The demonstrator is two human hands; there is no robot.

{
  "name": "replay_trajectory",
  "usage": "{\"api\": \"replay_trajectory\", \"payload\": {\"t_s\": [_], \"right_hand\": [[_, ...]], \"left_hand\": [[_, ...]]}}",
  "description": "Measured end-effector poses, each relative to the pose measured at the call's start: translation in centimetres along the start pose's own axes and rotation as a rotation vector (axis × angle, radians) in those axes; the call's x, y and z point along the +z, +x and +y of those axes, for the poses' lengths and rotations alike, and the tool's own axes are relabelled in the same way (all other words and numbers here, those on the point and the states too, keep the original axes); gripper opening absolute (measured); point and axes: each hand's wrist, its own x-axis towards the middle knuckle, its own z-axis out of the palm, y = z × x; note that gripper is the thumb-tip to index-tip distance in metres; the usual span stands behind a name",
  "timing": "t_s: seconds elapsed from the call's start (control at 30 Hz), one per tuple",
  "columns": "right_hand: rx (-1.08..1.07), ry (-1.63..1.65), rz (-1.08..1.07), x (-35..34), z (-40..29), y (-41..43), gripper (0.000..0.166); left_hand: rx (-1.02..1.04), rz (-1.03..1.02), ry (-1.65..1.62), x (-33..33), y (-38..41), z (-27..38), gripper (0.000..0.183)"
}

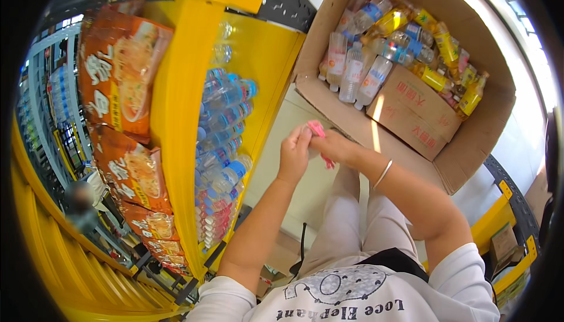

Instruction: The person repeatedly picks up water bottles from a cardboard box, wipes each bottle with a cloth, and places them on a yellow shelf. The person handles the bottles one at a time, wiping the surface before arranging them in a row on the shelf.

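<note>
My left hand (296, 150) and my right hand (333, 146) meet in front of me, above the floor between the shelf and a big carton. Both are closed on a crumpled pink strip (316, 127) of thin cloth or plastic. One end of the strip sticks up above the fingers, and another bit hangs below the right hand. The fingers hide its middle. Just beyond my right hand is the near flap of the open cardboard carton (348, 121). Inside lie clear plastic bottles (352, 73), yellow-labelled drink bottles (446, 49) and a smaller cardboard box (414, 108).
To my left stands a yellow metal shelf (176, 102) holding orange noodle packs (128, 66) and stacked water bottles (224, 117). Farther left, a person (81, 207) is among other racks. Another rack (489, 220) with a small carton (504, 245) stands at right.
</note>
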Motion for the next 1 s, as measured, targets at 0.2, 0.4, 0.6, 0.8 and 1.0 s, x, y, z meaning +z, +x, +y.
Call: {"api": "replay_trajectory", "payload": {"t_s": [0.2, 0.4, 0.6, 0.8, 1.0], "right_hand": [[-0.339, -0.008, 0.246, 0.4, -1.8, 6.2, 0.028], [-0.892, -0.149, 0.415, 2.8, -9.2, 13.7, 0.031], [-0.755, -0.514, 0.265, 7.0, -11.1, 15.9, 0.060], [-0.955, -0.514, 0.330, 5.8, -8.0, 16.1, 0.066], [-0.981, -0.289, 0.520, 5.4, -5.0, 12.3, 0.064]], "left_hand": [[0.108, 0.594, -0.269, -5.7, 2.3, 1.1, 0.050], [0.234, 0.847, -0.210, -8.8, 4.1, 3.9, 0.055], [0.114, 0.787, -0.258, -11.2, 6.0, 4.9, 0.038], [0.271, 0.787, 0.083, -10.4, 6.8, 2.7, 0.032], [0.448, 0.725, 0.398, -7.0, 4.1, 1.3, 0.033]]}}
